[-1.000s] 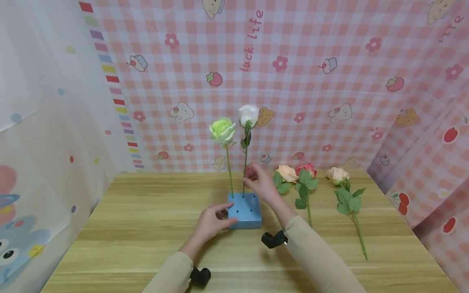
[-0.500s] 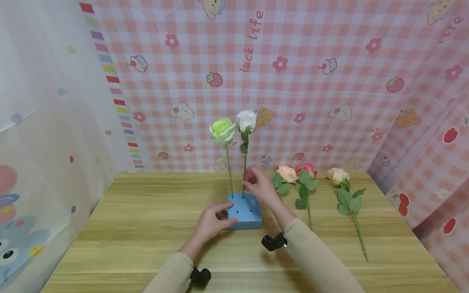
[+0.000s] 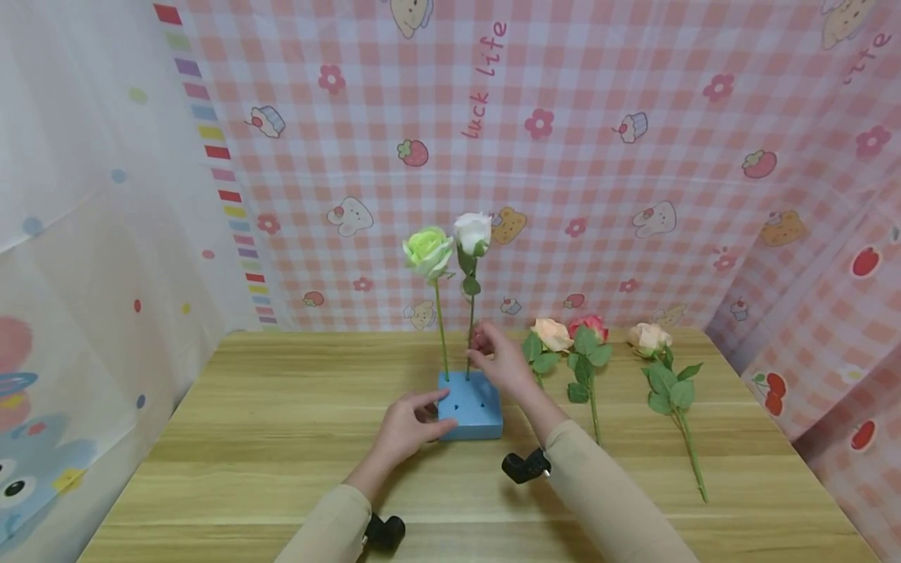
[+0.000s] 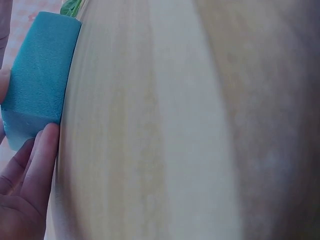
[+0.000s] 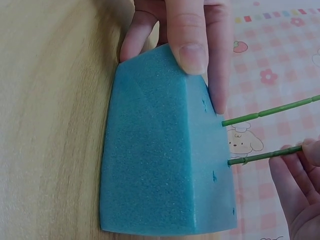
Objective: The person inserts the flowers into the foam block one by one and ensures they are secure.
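A blue foam block with small holes in its top sits on the table. My left hand grips its left end, the thumb lying along the near top edge in the right wrist view. A white rose stands upright with its stem in a back hole, and my right hand pinches that stem low down, just above the foam. Left of it a pale green rose stands in another back hole, untouched. In the right wrist view both stems enter the block.
Right of the block lie a peach rose, a red rose and a pale rose on the wooden table. A pink checked cloth hangs behind. Black wrist mounts stick out from the sleeves.
The white rose has come down slightly and its bloom has turned a little. My right hand has lowered with it, still pinching the stem. The left hand stays on the foam block.
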Demonstrator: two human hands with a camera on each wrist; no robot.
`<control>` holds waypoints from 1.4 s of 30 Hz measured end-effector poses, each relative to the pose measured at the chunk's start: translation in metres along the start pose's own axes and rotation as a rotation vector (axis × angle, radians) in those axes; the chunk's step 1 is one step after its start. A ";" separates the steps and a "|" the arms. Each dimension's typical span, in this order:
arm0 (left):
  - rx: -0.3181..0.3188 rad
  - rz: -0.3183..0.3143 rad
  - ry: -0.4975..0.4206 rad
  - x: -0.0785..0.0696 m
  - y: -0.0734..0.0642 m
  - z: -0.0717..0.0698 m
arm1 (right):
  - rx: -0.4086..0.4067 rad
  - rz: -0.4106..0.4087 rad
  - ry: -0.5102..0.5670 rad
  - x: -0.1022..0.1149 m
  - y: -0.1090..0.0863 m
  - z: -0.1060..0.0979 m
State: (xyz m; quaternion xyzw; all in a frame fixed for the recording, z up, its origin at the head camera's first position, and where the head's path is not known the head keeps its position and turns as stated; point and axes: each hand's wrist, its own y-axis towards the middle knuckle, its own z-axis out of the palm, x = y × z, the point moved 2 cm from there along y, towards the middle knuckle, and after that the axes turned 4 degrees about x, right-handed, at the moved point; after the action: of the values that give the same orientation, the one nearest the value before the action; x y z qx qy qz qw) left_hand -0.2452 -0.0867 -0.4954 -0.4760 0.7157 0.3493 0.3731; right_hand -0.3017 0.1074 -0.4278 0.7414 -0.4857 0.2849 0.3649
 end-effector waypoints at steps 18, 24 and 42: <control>0.011 -0.017 -0.002 0.000 -0.001 0.000 | -0.010 -0.001 -0.004 -0.002 -0.002 0.000; 0.012 -0.014 -0.006 0.000 -0.001 0.002 | -0.001 0.047 0.008 -0.006 -0.003 0.000; 0.009 -0.032 -0.003 0.000 0.000 0.000 | 0.042 0.051 0.009 -0.010 -0.009 -0.003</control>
State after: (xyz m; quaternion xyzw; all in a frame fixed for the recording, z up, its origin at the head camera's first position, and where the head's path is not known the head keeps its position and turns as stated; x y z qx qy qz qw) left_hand -0.2449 -0.0868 -0.4956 -0.4852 0.7089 0.3406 0.3821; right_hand -0.2969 0.1175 -0.4360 0.7349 -0.4969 0.3075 0.3441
